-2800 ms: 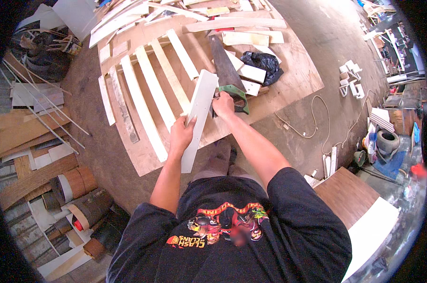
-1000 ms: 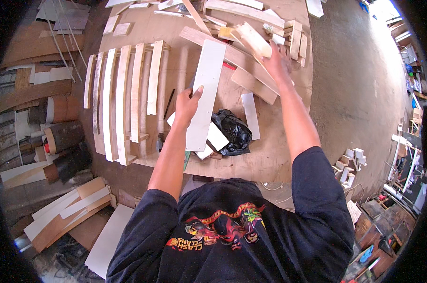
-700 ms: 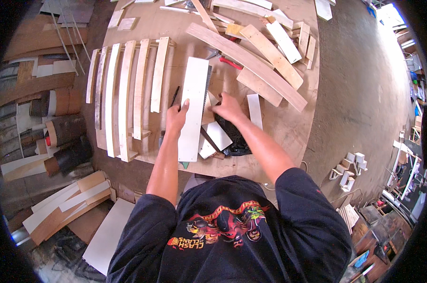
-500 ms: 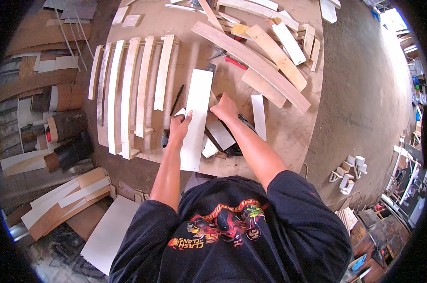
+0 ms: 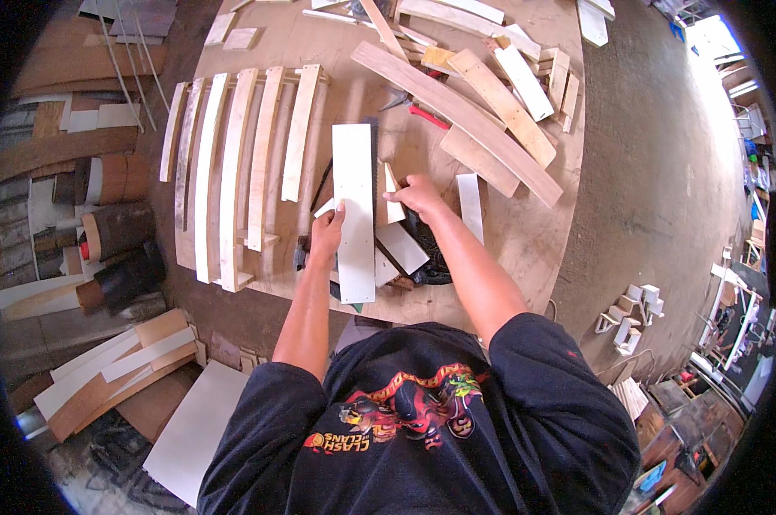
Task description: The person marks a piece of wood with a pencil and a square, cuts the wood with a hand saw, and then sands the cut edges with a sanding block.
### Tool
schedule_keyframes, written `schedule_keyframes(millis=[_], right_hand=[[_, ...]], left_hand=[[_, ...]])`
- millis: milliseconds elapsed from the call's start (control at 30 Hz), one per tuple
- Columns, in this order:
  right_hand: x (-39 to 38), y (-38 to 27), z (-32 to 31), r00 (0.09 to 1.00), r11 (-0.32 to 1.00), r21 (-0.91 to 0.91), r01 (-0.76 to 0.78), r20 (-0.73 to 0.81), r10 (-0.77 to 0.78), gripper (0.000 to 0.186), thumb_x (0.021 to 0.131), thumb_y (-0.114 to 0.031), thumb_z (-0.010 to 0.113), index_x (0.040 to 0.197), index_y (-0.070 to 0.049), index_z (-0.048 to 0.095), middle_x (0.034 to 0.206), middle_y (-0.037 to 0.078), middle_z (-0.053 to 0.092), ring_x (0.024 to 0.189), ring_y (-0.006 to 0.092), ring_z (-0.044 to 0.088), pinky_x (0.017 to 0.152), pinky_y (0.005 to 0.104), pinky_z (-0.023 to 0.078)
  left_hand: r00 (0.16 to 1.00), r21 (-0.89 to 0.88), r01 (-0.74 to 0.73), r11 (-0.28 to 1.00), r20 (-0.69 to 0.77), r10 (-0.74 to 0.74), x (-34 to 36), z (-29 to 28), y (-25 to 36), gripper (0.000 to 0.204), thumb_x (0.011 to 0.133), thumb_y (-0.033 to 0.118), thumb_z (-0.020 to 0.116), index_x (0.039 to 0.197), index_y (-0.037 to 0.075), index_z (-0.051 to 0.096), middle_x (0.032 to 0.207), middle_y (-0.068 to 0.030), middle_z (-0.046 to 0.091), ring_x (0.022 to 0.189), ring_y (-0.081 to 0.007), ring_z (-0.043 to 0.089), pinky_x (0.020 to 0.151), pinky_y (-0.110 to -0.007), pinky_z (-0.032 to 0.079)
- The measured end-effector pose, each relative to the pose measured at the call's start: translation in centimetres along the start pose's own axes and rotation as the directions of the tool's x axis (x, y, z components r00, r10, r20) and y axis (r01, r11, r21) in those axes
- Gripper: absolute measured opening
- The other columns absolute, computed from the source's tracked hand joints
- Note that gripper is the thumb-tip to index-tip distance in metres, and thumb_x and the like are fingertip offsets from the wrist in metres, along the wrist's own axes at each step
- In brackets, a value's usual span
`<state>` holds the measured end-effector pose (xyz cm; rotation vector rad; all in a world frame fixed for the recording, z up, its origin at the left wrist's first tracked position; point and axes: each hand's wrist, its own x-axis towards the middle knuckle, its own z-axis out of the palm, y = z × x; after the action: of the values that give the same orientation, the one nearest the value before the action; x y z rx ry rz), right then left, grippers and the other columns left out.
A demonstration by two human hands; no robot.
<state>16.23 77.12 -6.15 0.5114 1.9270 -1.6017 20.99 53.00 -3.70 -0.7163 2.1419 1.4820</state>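
Observation:
A long white board (image 5: pixel 353 172) lies lengthwise in front of me, at the near part of the table. At its left edge my left hand (image 5: pixel 327 232) is closed, with the thumb on the top face and the other fingers out of sight. Just right of the board, my right hand (image 5: pixel 419 196) pinches a small pale wood piece (image 5: pixel 393 211); its lower end overlaps other pieces. A shorter white board (image 5: pixel 403 247) lies beneath, beside a black bundle (image 5: pixel 431 264) partly under my right forearm. A dark strip shows along the white board's right side.
On the left of the table (image 5: pixel 272 266) lies a slatted wooden frame (image 5: pixel 238 172). Loose planks (image 5: pixel 469 120) pile up at the far right, near a red-handled tool (image 5: pixel 429 118). Another white strip (image 5: pixel 470 209) lies right of my forearm. Stacked boards (image 5: pixel 122 369) sit on the floor at left.
The white board has turned to lie straighter, its far end shifting left. My right hand has moved slightly right, and the small wood piece now shows more fully.

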Motion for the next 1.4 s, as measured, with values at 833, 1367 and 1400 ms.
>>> schedule_keyframes(millis=[833, 1367, 1400], right_hand=[[-5.3, 6.3, -13.9, 0.618, 0.44, -0.896, 0.051, -0.318, -0.719, 0.048, 0.087, -0.031, 0.074, 0.134, -0.024, 0.065, 0.114, 0.011, 0.063, 0.11, 0.0314, 0.059, 0.094, 0.0501, 0.049], [-8.4, 1.2, -2.0, 0.717, 0.6, -0.706, 0.375, -0.189, -0.671, 0.016, 0.088, -0.023, 0.072, 0.098, -0.011, 0.069, 0.097, 0.012, 0.067, 0.091, 0.0338, 0.067, 0.078, 0.046, 0.056], [-9.5, 1.6, 0.1, 0.692, 0.559, -0.7, 0.446, -0.126, -0.71, 0.015, 0.088, -0.023, 0.072, 0.097, -0.011, 0.069, 0.095, 0.01, 0.065, 0.09, 0.0318, 0.067, 0.077, 0.0446, 0.057]], left_hand=[[0.928, 0.497, -0.27, 0.825, -0.095, 0.361, 0.6, 7.2, 0.9, 0.054, 0.092, 0.055, 0.069, 0.085, 0.001, 0.075, 0.12, -0.0174, 0.064, 0.117, -0.0412, 0.052, 0.103, -0.055, 0.038], [0.852, 0.46, -0.429, 0.777, -0.081, 0.518, -6.2, 0.2, 2.1, 0.05, 0.097, 0.039, 0.07, 0.077, -0.006, 0.06, 0.082, -0.0221, 0.06, 0.071, -0.0389, 0.057, 0.065, -0.047, 0.045], [0.851, 0.459, -0.429, 0.778, -0.082, 0.518, -6.7, -0.8, 1.8, 0.05, 0.097, 0.039, 0.07, 0.077, -0.006, 0.06, 0.082, -0.0221, 0.06, 0.071, -0.0389, 0.057, 0.065, -0.047, 0.045]])
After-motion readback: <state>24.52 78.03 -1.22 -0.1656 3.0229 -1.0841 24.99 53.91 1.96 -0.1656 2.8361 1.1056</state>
